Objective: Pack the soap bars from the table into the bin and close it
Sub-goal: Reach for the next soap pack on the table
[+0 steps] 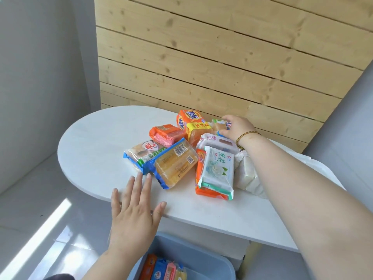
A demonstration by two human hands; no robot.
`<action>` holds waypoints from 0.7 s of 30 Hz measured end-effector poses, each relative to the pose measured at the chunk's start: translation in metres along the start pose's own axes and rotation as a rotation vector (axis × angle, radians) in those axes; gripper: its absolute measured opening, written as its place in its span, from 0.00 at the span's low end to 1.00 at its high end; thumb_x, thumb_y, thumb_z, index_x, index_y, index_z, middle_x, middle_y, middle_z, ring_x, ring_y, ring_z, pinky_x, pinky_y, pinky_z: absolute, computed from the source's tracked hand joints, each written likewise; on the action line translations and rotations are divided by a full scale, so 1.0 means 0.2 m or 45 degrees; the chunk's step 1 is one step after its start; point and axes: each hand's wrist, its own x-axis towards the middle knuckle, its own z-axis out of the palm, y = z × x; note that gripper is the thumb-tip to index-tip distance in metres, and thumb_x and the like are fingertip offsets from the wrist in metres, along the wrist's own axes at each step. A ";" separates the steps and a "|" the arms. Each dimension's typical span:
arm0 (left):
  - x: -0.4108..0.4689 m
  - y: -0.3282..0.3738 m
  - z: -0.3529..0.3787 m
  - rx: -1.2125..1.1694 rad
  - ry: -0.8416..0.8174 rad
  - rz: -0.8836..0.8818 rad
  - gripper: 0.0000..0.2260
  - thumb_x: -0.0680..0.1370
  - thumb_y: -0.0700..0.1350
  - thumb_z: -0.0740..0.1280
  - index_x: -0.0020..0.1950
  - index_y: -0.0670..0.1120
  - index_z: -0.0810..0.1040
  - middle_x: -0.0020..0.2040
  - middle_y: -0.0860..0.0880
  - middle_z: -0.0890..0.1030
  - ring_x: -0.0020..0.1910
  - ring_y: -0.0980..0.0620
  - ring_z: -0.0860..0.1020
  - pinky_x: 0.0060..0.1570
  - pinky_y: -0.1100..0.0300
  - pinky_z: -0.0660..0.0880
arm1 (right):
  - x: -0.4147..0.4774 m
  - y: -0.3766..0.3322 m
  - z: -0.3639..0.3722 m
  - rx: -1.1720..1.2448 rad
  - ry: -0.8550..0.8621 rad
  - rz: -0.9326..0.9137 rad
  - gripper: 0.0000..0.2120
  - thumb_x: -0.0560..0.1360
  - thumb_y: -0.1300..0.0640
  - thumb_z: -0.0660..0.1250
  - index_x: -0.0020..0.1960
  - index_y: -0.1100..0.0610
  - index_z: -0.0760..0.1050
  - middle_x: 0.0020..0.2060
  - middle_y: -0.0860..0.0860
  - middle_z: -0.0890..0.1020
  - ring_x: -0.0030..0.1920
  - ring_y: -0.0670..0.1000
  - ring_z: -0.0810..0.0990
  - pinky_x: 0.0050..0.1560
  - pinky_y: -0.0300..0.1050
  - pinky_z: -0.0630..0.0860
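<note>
A person's right hand (235,129) reaches to the far right of a heap of wrapped soap bars on a white oval counter (96,138); its fingers (227,119) curl round a small green-and-white wrapped bar (218,123). The left hand (132,211) lies flat on the counter's near edge, fingers straight and spread, holding nothing. A pale blue plastic bin (212,261) stands open below that edge; no lid is in view.

Likely risks: the right forearm crosses low over the heap, so drawing back could drag the white-and-green flower-printed pack (218,168), stacked on a flat orange pack (210,194) near the edge, onto the floor; the glossy wrappers look slippery, so a loose grip could drop the small bar short of the bin.

Nine packs show on the counter, counting the held one; the rest are an orange-and-yellow Tide pack (191,124), an orange pack with a pink bar (165,134), two clear blue-edged packs (175,164), a white pack with pink lettering (214,141) and a cream pack (248,172). Four packs stand in the bin: orange, blue, pink, yellow; others may be hidden.
</note>
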 end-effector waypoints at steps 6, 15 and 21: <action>0.05 0.05 -0.02 0.054 0.007 -0.047 0.37 0.78 0.59 0.35 0.61 0.36 0.73 0.59 0.37 0.78 0.58 0.36 0.76 0.61 0.47 0.53 | 0.13 -0.18 0.13 -0.007 -0.200 -0.035 0.31 0.71 0.44 0.66 0.70 0.55 0.62 0.67 0.57 0.71 0.67 0.58 0.68 0.66 0.49 0.66; 0.07 0.02 -0.01 0.051 0.021 -0.060 0.36 0.78 0.59 0.36 0.61 0.37 0.74 0.58 0.38 0.79 0.56 0.37 0.78 0.64 0.54 0.48 | 0.16 -0.43 0.19 -0.155 -0.543 -0.458 0.40 0.70 0.61 0.66 0.75 0.47 0.49 0.72 0.54 0.63 0.59 0.55 0.74 0.54 0.46 0.74; 0.07 0.01 -0.01 0.063 0.002 -0.052 0.37 0.78 0.59 0.36 0.61 0.35 0.74 0.59 0.38 0.79 0.56 0.36 0.77 0.63 0.53 0.48 | 0.16 -0.55 0.25 -0.585 -0.665 -0.677 0.45 0.68 0.57 0.72 0.75 0.49 0.46 0.74 0.52 0.60 0.72 0.55 0.61 0.71 0.48 0.61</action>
